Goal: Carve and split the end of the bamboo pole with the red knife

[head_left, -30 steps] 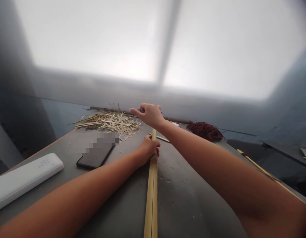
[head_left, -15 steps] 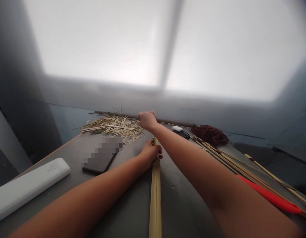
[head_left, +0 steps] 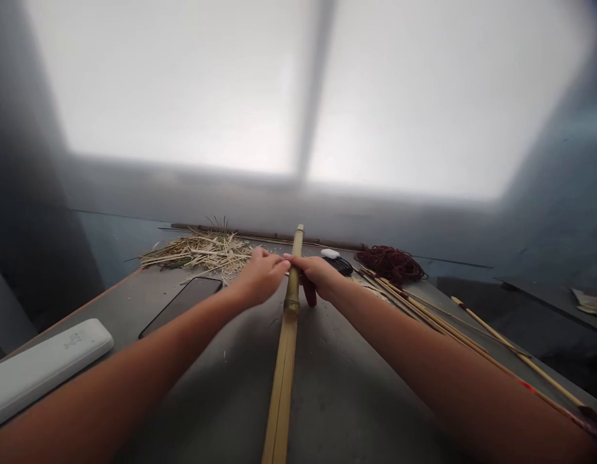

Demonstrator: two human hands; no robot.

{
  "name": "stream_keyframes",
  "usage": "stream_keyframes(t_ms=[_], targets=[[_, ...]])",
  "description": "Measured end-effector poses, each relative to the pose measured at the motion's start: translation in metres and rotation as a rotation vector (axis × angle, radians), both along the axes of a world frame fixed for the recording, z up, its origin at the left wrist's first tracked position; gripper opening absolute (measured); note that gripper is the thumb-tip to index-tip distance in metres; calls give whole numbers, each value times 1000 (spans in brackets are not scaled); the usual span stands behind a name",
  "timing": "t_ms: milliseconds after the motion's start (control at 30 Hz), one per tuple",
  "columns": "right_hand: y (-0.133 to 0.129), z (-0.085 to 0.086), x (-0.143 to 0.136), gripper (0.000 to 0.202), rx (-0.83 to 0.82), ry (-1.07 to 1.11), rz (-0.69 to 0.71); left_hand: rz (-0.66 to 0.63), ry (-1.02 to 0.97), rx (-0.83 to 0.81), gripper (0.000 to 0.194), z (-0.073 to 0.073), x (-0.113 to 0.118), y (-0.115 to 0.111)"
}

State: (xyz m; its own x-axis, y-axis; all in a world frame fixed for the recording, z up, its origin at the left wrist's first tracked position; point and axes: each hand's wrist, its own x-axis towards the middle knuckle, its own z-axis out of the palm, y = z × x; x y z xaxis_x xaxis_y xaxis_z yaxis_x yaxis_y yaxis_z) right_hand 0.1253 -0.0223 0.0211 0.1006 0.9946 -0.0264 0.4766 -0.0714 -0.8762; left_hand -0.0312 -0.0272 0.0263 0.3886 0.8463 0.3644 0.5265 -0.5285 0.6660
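A long bamboo pole (head_left: 291, 293) runs away from me over the grey table. Its near part shows a lengthwise split, and a node ring sits just in front of my hands. On the pole's left side, my left hand (head_left: 262, 274) has its fingers curled together by the pole; whatever they pinch is hidden. My right hand (head_left: 320, 274) is closed at the right side, its thumb reaching across the pole. From under that hand sticks a reddish-brown handle (head_left: 309, 292); the rest of that tool is hidden. Both hands' thumbs come close together over the bamboo.
Bamboo shavings (head_left: 206, 251) lie heaped at the back left, near a dark phone (head_left: 182, 301) and a white case (head_left: 51, 354). A dark pole (head_left: 260, 234) lies along the back. Brown cord (head_left: 392, 263), a white item with black cable (head_left: 331, 254) and thin sticks (head_left: 424, 312) are at right.
My right hand has come back from beyond the pole's end to its right side. My left hand has let go of its wrap around the pole and moved left. The view has turned slightly right.
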Motion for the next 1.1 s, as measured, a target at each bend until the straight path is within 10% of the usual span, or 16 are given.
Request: stream_keyframes(t_ms=[67,233,433,967,1100], targets=[[0,3,5,41,-19,84,-33,214,367,147,40,11,-25,3],[2,10,12,33,-79,217,-75,584,816,-107,74,3,-81,2],[0,18,10,32,-86,266,-67,551,841,-171,49,-23,-94,1],[3,15,9,38,-9,261,23,553,739,-30,45,-16,-89,-11],[4,7,4,45,23,252,-2,238,381,236,26,-18,-45,-15]])
